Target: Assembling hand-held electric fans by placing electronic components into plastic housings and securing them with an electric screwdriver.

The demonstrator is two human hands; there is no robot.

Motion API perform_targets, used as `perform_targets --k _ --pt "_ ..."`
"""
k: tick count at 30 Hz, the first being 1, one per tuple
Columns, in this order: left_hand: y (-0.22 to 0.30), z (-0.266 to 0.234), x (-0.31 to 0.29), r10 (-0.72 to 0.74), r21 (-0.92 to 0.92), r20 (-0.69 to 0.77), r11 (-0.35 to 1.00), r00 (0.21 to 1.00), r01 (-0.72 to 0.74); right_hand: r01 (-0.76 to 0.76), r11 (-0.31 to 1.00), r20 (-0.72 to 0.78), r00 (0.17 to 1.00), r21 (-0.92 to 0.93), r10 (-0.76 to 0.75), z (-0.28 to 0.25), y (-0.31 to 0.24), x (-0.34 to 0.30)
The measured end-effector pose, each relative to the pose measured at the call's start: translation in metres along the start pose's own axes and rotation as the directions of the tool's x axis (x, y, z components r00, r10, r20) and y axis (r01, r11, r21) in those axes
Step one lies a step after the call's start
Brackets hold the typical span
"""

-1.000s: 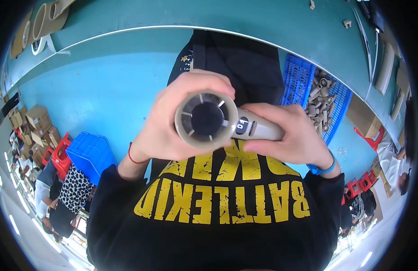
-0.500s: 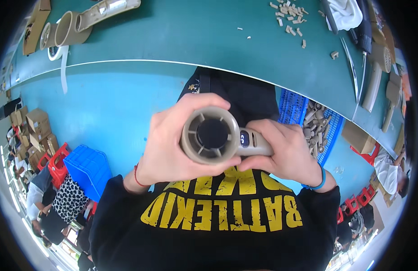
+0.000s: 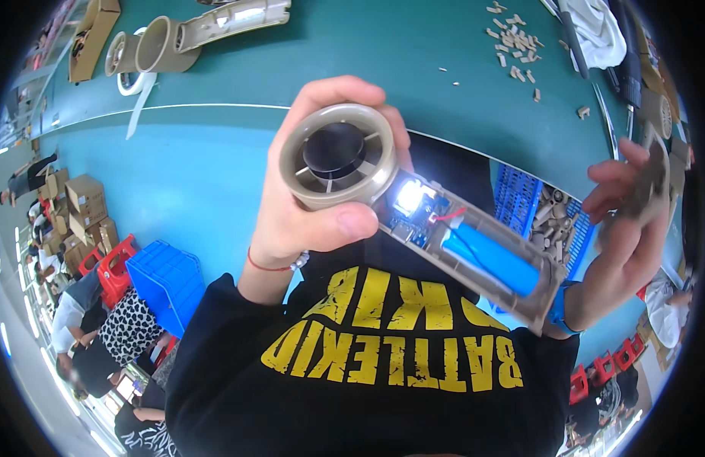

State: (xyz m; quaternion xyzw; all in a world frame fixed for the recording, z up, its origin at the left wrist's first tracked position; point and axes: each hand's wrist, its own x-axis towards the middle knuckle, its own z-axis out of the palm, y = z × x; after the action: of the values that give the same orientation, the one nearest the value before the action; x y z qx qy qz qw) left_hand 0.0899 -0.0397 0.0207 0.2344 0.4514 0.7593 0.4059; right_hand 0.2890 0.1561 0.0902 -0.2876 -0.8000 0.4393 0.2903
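Note:
My left hand [image 3: 322,221] is closed round the ring-shaped head of a beige handheld fan [image 3: 383,179], whose round black centre faces up. The fan's handle slants down to the right with its inside exposed. In it lie a blue cylindrical battery [image 3: 491,259], a small circuit board [image 3: 421,217] with a bright white light, and a red wire. Off to the right, beyond the handle's end, my right hand [image 3: 626,240] is raised with a beige handle cover [image 3: 648,186] in its fingers; the cover is smeared by motion.
Small beige parts [image 3: 516,42] lie scattered on the green table [image 3: 368,61]. Fan housings [image 3: 158,46] and a tape roll [image 3: 132,84] are at far left. A blue crate [image 3: 516,198] of beige parts stands under the table edge. Another blue crate [image 3: 170,282] and people are at left.
The handle cover has come off, showing the battery and lit board. My right hand has moved right, away from the fan, with the cover. My left hand has tilted the fan and raised it slightly.

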Motion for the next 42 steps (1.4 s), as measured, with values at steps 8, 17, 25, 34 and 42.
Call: perform_targets --k 8,17,25,34,42 --pt "-0.009 0.0 0.002 -0.028 -0.286 0.066 0.957 0.997 0.045 0.073 0.818 0.141 0.99 -0.57 0.009 0.017 0.032 0.008" --pt "-0.015 -0.008 0.014 0.121 -0.279 0.156 0.957 0.98 -0.073 0.396 0.912 0.247 0.899 -0.106 -0.362 0.01 0.02 0.006" --pt "-0.003 -0.02 0.015 0.246 0.019 0.149 0.968 0.958 -0.251 0.341 0.903 0.382 0.823 0.263 -0.422 0.025 0.009 0.0" --pt "0.013 -0.022 0.009 0.346 0.268 0.21 0.879 0.914 -0.394 0.197 0.975 0.417 0.881 0.105 -0.223 0.038 0.001 -0.008" --pt "0.012 -0.019 0.011 0.267 0.288 0.181 0.906 0.947 -0.31 0.12 0.985 0.516 0.84 0.127 -0.169 0.036 0.002 0.001"
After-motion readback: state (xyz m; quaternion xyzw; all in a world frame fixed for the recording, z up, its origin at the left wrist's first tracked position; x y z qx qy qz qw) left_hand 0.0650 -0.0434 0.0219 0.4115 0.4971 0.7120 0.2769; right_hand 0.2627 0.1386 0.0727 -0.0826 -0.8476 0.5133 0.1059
